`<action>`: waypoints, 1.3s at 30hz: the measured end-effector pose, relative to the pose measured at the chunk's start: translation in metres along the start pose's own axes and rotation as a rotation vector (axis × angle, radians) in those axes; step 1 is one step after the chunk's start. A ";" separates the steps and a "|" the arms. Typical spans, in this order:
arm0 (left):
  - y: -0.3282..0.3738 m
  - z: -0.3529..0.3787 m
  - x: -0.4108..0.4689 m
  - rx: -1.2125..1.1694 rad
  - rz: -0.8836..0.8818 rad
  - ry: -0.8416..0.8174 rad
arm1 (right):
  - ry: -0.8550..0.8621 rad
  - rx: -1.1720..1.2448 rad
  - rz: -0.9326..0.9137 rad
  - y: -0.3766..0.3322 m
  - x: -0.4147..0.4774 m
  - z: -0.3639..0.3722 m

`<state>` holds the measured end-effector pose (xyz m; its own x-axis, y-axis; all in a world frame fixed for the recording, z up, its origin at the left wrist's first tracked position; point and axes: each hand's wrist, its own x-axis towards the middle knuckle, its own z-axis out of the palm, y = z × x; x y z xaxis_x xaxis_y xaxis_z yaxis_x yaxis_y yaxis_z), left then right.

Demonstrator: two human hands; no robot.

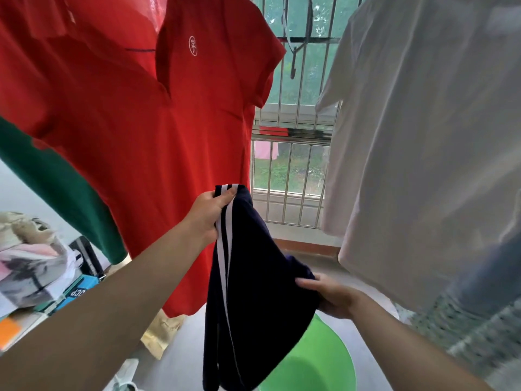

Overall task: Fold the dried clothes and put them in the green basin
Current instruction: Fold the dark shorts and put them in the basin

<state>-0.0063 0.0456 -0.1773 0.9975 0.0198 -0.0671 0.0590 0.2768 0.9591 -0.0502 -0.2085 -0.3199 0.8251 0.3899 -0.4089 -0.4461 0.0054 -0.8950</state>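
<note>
Green basin (324,359) on the floor, low and centre. What shows of its inside is bare green plastic; nothing visible in it, but most of it is hidden behind the navy garment.

Navy garment (253,292), white side stripes, hangs in the air directly above the basin, partly folded and bunched. Not in the basin, not touching it as far as I can tell.

Left hand (210,213) holds the garment's top edge, above the basin: fingers (227,197) curled and pressed together, pinching the striped edge against the palm.

Right hand (331,294) grips the garment's right side, just above the basin rim: thumb on top, other fingers hidden under the cloth, clamped on the fabric.

Red shirt (135,131) hangs up and left of the basin, behind the garment. White shirt (423,136) hangs up and right of it. Green cloth (53,187) hangs far left of the basin.

Clutter pile (36,266) left of the basin: bags, boxes, contents not readable.

Window bars (293,170) behind the basin, between the two shirts.
</note>
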 end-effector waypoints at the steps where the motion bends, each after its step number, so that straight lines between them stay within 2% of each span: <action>1: 0.001 -0.001 0.001 0.006 0.002 0.003 | 0.027 0.073 -0.042 -0.002 0.001 0.002; 4: 0.003 -0.013 0.004 0.044 -0.010 0.031 | 0.118 0.210 -0.124 -0.007 0.005 0.002; 8: 0.000 -0.030 0.013 0.102 -0.084 0.140 | 0.247 0.172 -0.146 -0.019 0.012 0.011; 10: -0.003 -0.041 0.018 0.093 -0.148 0.178 | 0.248 0.171 -0.158 -0.029 0.015 0.018; 14: -0.015 -0.066 0.028 -0.043 -0.306 0.224 | 0.217 0.209 -0.160 -0.058 0.010 0.026; 18: -0.028 -0.083 0.035 -0.230 -0.370 0.274 | 0.214 0.196 -0.158 -0.090 0.001 0.034; 22: -0.036 -0.086 0.033 -0.347 -0.349 0.218 | 0.236 0.169 -0.211 -0.115 -0.009 0.047; 26: -0.045 -0.077 0.016 -0.466 -0.220 0.075 | 0.218 0.208 -0.276 -0.132 -0.015 0.062; 29: -0.061 -0.068 0.004 -0.442 -0.135 -0.008 | 0.211 0.207 -0.303 -0.142 -0.018 0.067; 33: -0.090 -0.058 -0.004 -0.394 -0.242 -0.101 | 0.235 0.234 -0.317 -0.149 -0.019 0.066; 39: -0.120 -0.065 -0.019 -0.158 -0.413 -0.329 | 0.313 0.320 -0.339 -0.146 -0.019 0.054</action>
<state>-0.0345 0.0742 -0.3089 0.8533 -0.4150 -0.3156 0.4671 0.3396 0.8164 -0.0194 -0.1670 -0.1718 0.9825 0.0263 -0.1845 -0.1805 0.3815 -0.9066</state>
